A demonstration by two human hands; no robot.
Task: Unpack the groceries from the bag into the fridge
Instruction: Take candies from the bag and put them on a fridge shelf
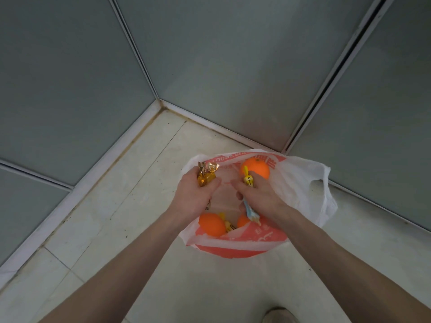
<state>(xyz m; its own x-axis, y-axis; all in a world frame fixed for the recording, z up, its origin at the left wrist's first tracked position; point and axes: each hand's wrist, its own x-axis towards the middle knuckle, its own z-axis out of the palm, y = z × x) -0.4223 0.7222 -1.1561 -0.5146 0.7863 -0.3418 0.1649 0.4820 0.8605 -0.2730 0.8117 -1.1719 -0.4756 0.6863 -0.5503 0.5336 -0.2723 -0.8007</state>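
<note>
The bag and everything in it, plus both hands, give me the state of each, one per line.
Plastic bag: on the floor, mouth open.
Left hand: grips gold-wrapped candies.
Right hand: holds a yellow wrapped candy and a blue packet.
Far orange: in the bag, loose.
Near orange: in the bag, loose.
Third orange: in the bag, partly hidden.

Home interior corner, pale tiled floor (144, 206), frosted glass panels (70, 89) in metal frames
</note>
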